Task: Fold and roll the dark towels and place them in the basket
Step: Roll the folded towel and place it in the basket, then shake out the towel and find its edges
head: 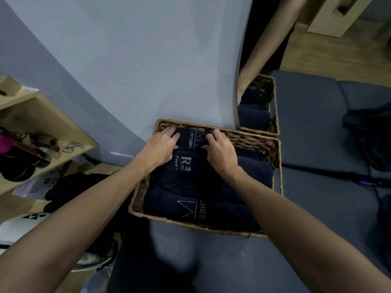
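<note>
So the rectangular woven wicker basket [256, 142] sits on a grey-blue cushioned bench [317, 208], pushed up against a pale blue wall [137, 60], and it's pretty much packed with rolled dark navy towels. The far rolled dark towel with white lettering [191, 137] lies along the basket's far wall, and both hands are on it. The left hand [161, 144] sits on its left end, fingers bent over the top of the roll with the tips reaching the far rim. The right hand [220, 150] is on the right part of the same roll, fingers curled down onto the fabric, so the towel runs right between and under both hands. Just nearer is a middle rolled navy towel with a white logo [184, 166], touching the far one, and a near rolled navy towel [196, 208] lies along the near wall. Off to the left there's a light wooden shelf [42, 132] with clutter, and a mirror [264, 81] to the right reflects the basket.
</note>
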